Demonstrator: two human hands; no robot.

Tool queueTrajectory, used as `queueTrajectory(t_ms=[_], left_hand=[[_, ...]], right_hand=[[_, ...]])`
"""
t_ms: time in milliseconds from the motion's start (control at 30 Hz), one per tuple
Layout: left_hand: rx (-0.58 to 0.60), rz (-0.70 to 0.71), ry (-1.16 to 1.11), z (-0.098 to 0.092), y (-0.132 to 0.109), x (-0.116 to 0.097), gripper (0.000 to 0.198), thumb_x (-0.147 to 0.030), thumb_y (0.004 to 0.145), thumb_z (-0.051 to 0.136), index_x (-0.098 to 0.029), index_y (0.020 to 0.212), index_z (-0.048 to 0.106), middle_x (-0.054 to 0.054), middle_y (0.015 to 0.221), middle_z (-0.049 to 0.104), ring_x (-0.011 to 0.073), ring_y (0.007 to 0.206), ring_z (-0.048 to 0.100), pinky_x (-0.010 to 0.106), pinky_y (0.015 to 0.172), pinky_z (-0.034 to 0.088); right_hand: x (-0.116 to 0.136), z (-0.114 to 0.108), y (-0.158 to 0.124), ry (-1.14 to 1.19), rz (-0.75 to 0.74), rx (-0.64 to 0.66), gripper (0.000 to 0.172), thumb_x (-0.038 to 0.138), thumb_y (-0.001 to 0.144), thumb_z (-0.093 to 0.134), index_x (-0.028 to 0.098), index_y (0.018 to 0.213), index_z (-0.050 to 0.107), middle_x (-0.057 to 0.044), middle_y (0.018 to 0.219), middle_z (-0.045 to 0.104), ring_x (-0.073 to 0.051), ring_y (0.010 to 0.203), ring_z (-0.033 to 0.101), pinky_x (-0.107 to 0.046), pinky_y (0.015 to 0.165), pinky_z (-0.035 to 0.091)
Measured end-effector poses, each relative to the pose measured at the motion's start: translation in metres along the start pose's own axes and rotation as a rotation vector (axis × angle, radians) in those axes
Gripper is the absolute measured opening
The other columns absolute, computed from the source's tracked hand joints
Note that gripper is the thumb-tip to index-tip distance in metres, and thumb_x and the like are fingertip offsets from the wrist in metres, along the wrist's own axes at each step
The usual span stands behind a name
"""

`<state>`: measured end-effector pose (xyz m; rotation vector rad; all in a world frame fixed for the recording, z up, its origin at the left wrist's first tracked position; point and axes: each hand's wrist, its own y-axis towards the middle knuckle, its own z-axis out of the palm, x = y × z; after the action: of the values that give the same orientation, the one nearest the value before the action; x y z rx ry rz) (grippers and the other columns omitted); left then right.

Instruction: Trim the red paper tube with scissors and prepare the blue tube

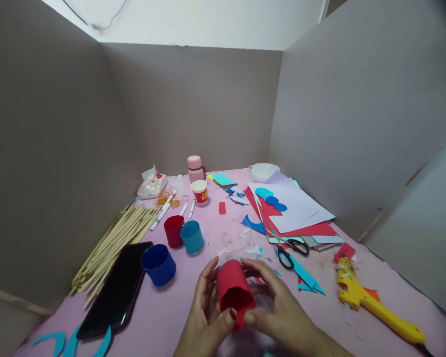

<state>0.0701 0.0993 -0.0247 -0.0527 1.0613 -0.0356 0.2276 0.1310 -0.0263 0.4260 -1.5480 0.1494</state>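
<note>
Both my hands hold a red paper tube (233,292) low in the middle of the view, its open end toward me. My left hand (205,317) wraps its left side, thumb near the rim. My right hand (278,310) closes on its right side, fingers curled over the top. Beneath the tube lies something clear, hard to make out. Three more paper tubes stand to the left: dark blue (158,265), red (173,231) and light blue (192,236).
On the pink table (171,317) lie a black phone (116,290), wooden sticks (113,243), scissors (290,248), a yellow glue gun (371,305), stacked coloured paper (301,208), a paper cup (199,192), a pink bottle (195,168) and a white bowl (263,171). Grey partitions enclose three sides.
</note>
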Motion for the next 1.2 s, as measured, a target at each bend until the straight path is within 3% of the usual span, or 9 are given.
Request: queueTrajectory(t_ms=[167, 267, 400, 500, 800, 867, 967, 1100, 1200], left_hand=[[-0.008, 0.023, 0.065, 0.001, -0.001, -0.003, 0.084, -0.044, 0.056, 0.084, -0.026, 0.130, 0.048, 0.015, 0.134, 0.056, 0.0364, 0.124, 0.050, 0.043, 0.099, 0.043], [-0.080, 0.074, 0.176, 0.002, -0.003, -0.001, 0.080, -0.041, 0.059, 0.082, -0.027, 0.131, 0.049, 0.013, 0.140, 0.051, 0.0364, 0.129, 0.044, 0.044, 0.101, 0.041], [-0.293, 0.303, 0.308, 0.011, -0.006, 0.002, 0.057, -0.017, 0.061, 0.081, -0.021, 0.116, 0.066, 0.011, 0.135, 0.056, 0.0315, 0.131, 0.040, 0.033, 0.112, 0.022], [-0.366, 0.425, 0.337, 0.015, -0.007, 0.003, 0.048, -0.010, 0.059, 0.080, -0.022, 0.105, 0.073, 0.009, 0.126, 0.063, 0.0294, 0.128, 0.043, 0.027, 0.112, 0.020], [-0.256, 0.353, 0.549, 0.003, -0.006, -0.005, 0.038, -0.016, 0.067, 0.073, -0.030, 0.102, 0.075, 0.003, 0.113, 0.072, 0.0283, 0.112, 0.058, 0.028, 0.106, 0.034], [-0.259, 0.325, 0.544, 0.001, -0.007, -0.007, 0.035, -0.020, 0.066, 0.074, -0.030, 0.099, 0.076, 0.003, 0.109, 0.073, 0.0293, 0.109, 0.059, 0.029, 0.105, 0.035], [-0.252, 0.295, 0.558, -0.002, -0.007, -0.008, 0.034, -0.022, 0.066, 0.072, -0.031, 0.098, 0.076, 0.002, 0.105, 0.075, 0.0308, 0.102, 0.062, 0.031, 0.100, 0.041], [-0.230, 0.315, 0.594, -0.005, -0.005, -0.009, 0.037, -0.019, 0.065, 0.068, -0.030, 0.100, 0.076, 0.003, 0.103, 0.076, 0.0309, 0.097, 0.065, 0.032, 0.092, 0.048], [-0.240, 0.311, 0.610, -0.005, -0.004, -0.010, 0.039, -0.018, 0.063, 0.069, -0.031, 0.100, 0.076, 0.002, 0.101, 0.077, 0.0297, 0.097, 0.066, 0.029, 0.085, 0.051]], right_hand=[[0.002, -0.001, -0.001, -0.074, -0.051, -0.003, 0.086, 0.072, 0.058, 0.070, 0.025, 0.128, 0.049, -0.014, 0.131, 0.049, -0.032, 0.116, 0.052, -0.042, 0.089, 0.047], [0.001, -0.001, -0.001, -0.136, -0.092, -0.024, 0.081, 0.071, 0.062, 0.068, 0.026, 0.127, 0.048, -0.013, 0.130, 0.050, -0.031, 0.118, 0.051, -0.041, 0.090, 0.047], [-0.009, -0.003, -0.005, -0.318, -0.169, -0.060, 0.084, 0.069, 0.065, 0.067, 0.026, 0.133, 0.044, -0.015, 0.136, 0.047, -0.036, 0.127, 0.043, -0.047, 0.096, 0.044], [-0.017, -0.003, -0.009, -0.444, -0.189, -0.082, 0.090, 0.068, 0.065, 0.068, 0.024, 0.138, 0.040, -0.017, 0.142, 0.042, -0.040, 0.131, 0.038, -0.054, 0.101, 0.040], [-0.029, -0.001, -0.010, -0.510, -0.404, -0.015, 0.098, 0.062, 0.063, 0.074, 0.027, 0.145, 0.032, -0.015, 0.135, 0.047, -0.038, 0.127, 0.045, -0.045, 0.100, 0.044], [-0.027, -0.001, -0.011, -0.399, -0.372, -0.029, 0.095, 0.069, 0.064, 0.068, 0.029, 0.144, 0.034, -0.014, 0.137, 0.045, -0.037, 0.126, 0.045, -0.044, 0.097, 0.046], [-0.017, 0.000, -0.012, -0.149, -0.166, -0.037, 0.072, 0.069, 0.079, 0.052, 0.031, 0.140, 0.040, -0.011, 0.140, 0.043, -0.031, 0.126, 0.045, -0.040, 0.093, 0.048], [-0.005, 0.002, -0.008, 0.132, 0.146, -0.033, 0.054, 0.063, 0.090, 0.036, 0.030, 0.129, 0.054, -0.009, 0.128, 0.057, -0.023, 0.100, 0.062, -0.037, 0.082, 0.052], [0.000, 0.004, -0.005, 0.100, 0.083, 0.018, 0.046, 0.057, 0.092, 0.041, 0.030, 0.122, 0.062, -0.009, 0.120, 0.063, -0.023, 0.097, 0.062, -0.037, 0.080, 0.052]])
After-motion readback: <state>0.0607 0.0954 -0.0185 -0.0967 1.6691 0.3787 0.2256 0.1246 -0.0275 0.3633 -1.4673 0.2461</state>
